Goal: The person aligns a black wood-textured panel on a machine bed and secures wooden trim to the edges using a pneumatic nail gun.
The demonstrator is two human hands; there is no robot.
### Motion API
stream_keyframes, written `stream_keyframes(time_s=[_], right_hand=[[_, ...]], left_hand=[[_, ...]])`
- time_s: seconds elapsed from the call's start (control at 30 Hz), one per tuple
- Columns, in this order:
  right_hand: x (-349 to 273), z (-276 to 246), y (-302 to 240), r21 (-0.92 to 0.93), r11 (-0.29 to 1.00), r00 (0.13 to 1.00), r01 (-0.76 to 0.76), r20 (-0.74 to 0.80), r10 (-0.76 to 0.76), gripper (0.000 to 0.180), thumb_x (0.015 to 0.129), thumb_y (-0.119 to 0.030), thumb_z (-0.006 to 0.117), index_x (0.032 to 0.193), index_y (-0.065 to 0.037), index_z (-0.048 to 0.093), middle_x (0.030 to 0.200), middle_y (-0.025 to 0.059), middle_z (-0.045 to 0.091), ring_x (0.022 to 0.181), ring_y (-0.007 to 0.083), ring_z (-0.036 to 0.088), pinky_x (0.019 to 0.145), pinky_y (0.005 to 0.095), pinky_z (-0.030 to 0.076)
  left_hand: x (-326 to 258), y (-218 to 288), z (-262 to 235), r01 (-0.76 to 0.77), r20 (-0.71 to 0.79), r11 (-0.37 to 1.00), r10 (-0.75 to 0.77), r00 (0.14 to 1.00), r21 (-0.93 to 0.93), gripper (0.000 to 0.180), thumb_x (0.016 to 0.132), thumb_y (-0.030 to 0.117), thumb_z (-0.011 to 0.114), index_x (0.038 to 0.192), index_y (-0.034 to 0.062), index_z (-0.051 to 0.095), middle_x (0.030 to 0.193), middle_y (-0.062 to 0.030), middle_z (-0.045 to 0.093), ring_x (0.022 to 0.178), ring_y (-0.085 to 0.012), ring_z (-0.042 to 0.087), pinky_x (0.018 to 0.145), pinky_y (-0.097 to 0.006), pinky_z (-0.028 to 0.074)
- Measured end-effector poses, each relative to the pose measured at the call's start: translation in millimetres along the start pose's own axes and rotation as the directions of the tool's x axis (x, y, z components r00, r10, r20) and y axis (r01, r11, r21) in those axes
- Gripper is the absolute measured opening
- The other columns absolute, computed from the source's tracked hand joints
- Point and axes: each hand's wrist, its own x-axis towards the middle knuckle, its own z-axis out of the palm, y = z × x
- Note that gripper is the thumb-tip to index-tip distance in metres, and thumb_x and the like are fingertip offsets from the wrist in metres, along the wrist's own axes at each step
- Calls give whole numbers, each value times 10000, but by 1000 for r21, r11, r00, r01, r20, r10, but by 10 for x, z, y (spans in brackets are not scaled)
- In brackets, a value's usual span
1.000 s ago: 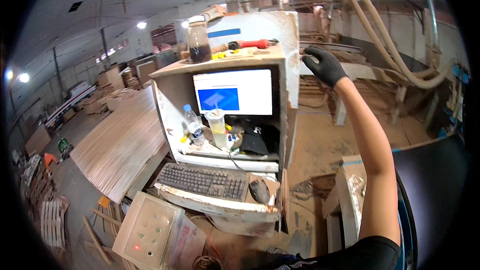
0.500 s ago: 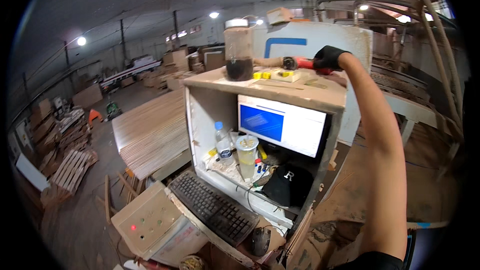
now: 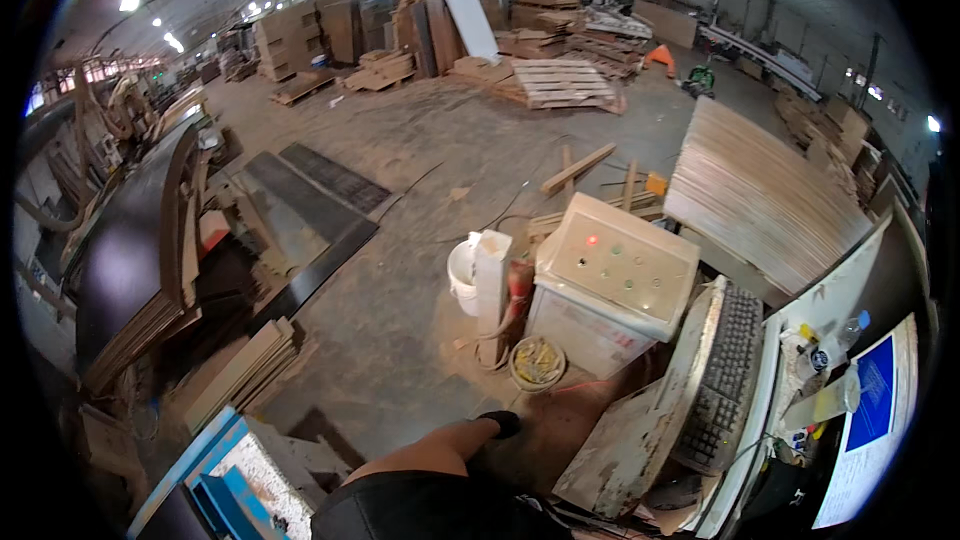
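My left forearm comes in from the lower edge and reaches to the right. My left hand (image 3: 505, 424), in a black glove, is small and dark, and its fingers cannot be made out. The nearest thing ahead of it is a round tub (image 3: 537, 364) of yellowish pieces on the floor. Behind the tub stands a beige control box (image 3: 625, 260) with a red light and several buttons. To the right, a dusty black keyboard (image 3: 727, 375) lies on a worn wooden shelf. My right hand is out of the picture.
A white bucket (image 3: 462, 278) and a pale upright post (image 3: 492, 285) stand beside the control box. Right, a cabinet holds a monitor (image 3: 872, 400) and a clear bottle (image 3: 838, 340). Stacked boards (image 3: 765, 190) rise behind. Dark panels (image 3: 140, 250) lean left; a blue frame (image 3: 200, 455) is low left.
My view has swung to the left and down. My right arm, which reached to a red-handled tool on the cabinet top, has left the picture, and my left arm has come in.
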Motion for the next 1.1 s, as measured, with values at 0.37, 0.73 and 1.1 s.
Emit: stream_keyframes(time_s=[0.37, 0.73, 1.1], right_hand=[[-1688, 2697, -1388, 56, 995, 822, -77, 569, 31, 255, 828, -304, 624, 955, -101, 712, 841, 101, 684, 792, 228, 632, 730, 367, 511], [-2484, 3247, -2838, -90, 991, 733, -103, 666, 136, 270, 827, -306, 612, 990, -111, 704, 907, 113, 681, 852, 263, 633, 766, 386, 509], [-2195, 3701, -4523, -173, 984, 752, -38, 643, 142, 289, 827, -307, 600, 1026, -121, 695, 973, 125, 678, 912, 299, 634, 802, 405, 507]], left_hand=[[631, -1589, 429, 93, -55, 983, -85, 995, 157, 413, 1021, 326, 382, 1312, 99, 567, 1424, -52, 481, 1243, -223, 499, 1022, -396, 392], [113, -2686, -320, 87, -55, 995, -84, 995, 53, 422, 1026, 295, 347, 1361, 105, 518, 1480, -52, 416, 1309, -213, 441, 1062, -371, 358], [-618, -4887, -1066, 104, -413, 960, -208, 886, -260, 468, 1015, 337, 310, 1356, 105, 531, 1498, -86, 408, 1348, -247, 423, 1099, -397, 339]])
